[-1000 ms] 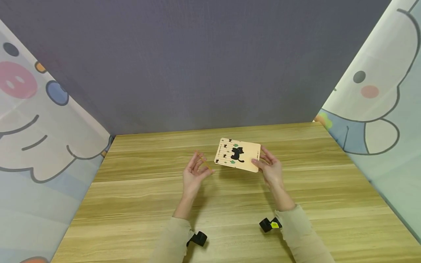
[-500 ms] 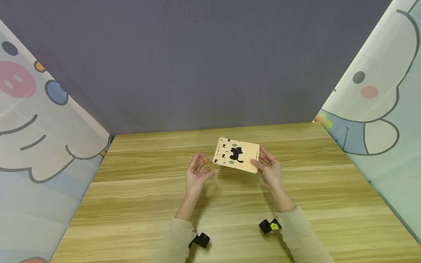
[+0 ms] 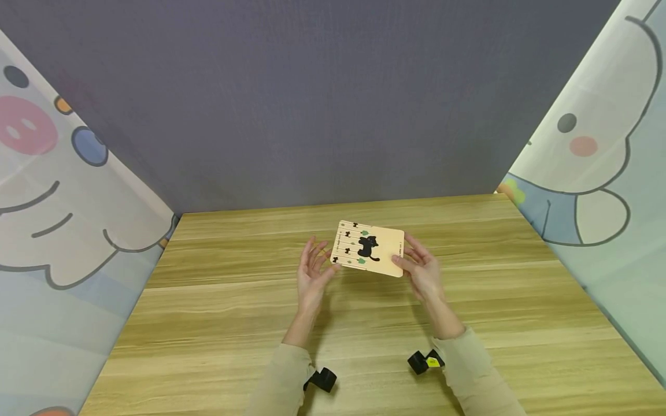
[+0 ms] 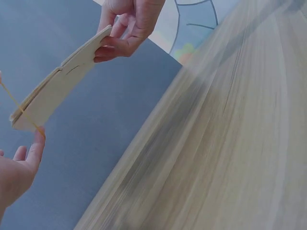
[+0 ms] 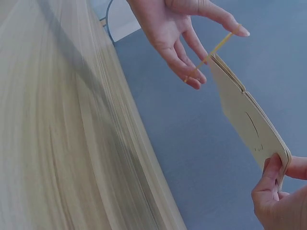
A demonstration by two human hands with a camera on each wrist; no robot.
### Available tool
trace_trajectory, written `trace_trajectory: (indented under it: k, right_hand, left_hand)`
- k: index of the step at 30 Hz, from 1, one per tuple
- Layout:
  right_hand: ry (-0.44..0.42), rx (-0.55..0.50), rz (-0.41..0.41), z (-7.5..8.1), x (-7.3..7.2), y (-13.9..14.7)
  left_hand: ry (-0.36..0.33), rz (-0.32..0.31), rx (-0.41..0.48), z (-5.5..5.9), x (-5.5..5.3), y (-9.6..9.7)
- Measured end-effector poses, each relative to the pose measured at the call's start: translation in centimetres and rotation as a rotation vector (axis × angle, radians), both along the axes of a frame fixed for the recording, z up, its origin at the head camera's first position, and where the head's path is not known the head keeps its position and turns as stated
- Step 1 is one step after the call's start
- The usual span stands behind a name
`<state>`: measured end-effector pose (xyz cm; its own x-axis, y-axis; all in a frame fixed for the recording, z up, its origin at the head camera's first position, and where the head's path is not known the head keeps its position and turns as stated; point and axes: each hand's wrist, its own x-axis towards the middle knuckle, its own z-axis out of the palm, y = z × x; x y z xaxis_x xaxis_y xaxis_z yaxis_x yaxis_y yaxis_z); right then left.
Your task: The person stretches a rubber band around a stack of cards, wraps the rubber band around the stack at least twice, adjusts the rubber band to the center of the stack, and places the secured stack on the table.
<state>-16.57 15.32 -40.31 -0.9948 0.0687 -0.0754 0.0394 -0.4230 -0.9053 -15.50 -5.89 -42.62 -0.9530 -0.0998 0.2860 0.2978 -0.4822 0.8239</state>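
In the head view, the right hand (image 3: pixel 424 274) pinches one end of the cat-printed pad (image 3: pixel 367 248); the far end reaches the left hand (image 3: pixel 312 280), its fingers spread. In the left wrist view, an elastic band (image 4: pixel 21 110) crosses that end, contact unclear. In the right wrist view, the left hand's thumb and fingers stretch it; the step seems to be looping, next calling for a wide stretch, sliding toward the notch.
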Motion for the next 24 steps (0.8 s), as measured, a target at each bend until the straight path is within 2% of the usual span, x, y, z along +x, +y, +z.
trace_trajectory:
  k: [10,13,19,24]
  right_hand:
    - [0.017,0.020,0.092,0.21,-0.04,-0.01]
    - [0.027,0.101,0.116,0.20,-0.04,0.16]
    - [0.063,0.357,0.107,0.08,-0.05,0.31]
    - [0.115,0.449,0.129,-0.01,0.10,0.43]
  left_hand:
    - [-0.006,-0.020,-0.078,0.10,-0.36,0.04]
    - [-0.014,-0.041,-0.119,0.11,-0.45,-0.16]
    - [-0.033,-0.075,-0.194,0.19,-0.64,-0.49]
    - [-0.040,-0.093,-0.237,0.35,-0.77,-0.64]
